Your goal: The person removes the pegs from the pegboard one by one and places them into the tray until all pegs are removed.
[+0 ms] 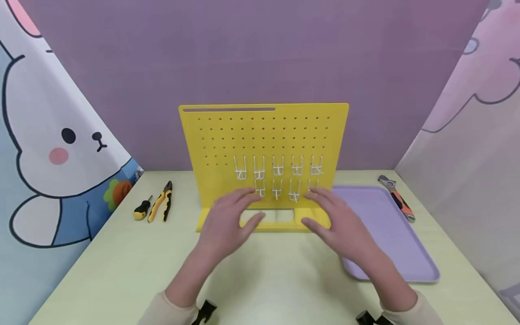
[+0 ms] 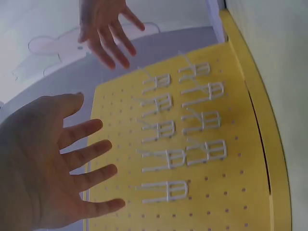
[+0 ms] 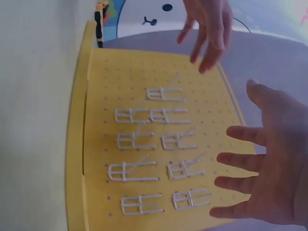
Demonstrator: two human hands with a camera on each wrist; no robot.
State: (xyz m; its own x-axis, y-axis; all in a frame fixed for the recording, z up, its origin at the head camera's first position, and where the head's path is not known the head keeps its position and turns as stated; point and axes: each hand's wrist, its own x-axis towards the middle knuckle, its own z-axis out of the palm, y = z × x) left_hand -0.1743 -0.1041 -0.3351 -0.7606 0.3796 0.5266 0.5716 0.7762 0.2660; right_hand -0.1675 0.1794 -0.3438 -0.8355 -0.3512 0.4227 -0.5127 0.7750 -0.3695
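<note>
A yellow pegboard [image 1: 263,135] stands upright at the back of the table. Two rows of white wire hooks [image 1: 278,167] hang on its lower half, several in each row. My left hand [image 1: 227,221] hovers before the board's lower left part, fingers spread and holding nothing. Opposite it, my right hand [image 1: 343,223] is held before the lower right part, also empty with fingers apart. Both palms face inward in the head view, and the right fingers overlap the hook at the lower right. The wrist views show the palms and the hooks [image 2: 207,120] from the sides.
A purple tray [image 1: 390,234] lies at the right, partly behind the right forearm. Past its right edge rests an adjustable wrench [image 1: 398,198]. On the left lie a short screwdriver [image 1: 142,209] and yellow-black pliers [image 1: 160,202]. A purple cloth wall [image 1: 264,54] rises behind the board.
</note>
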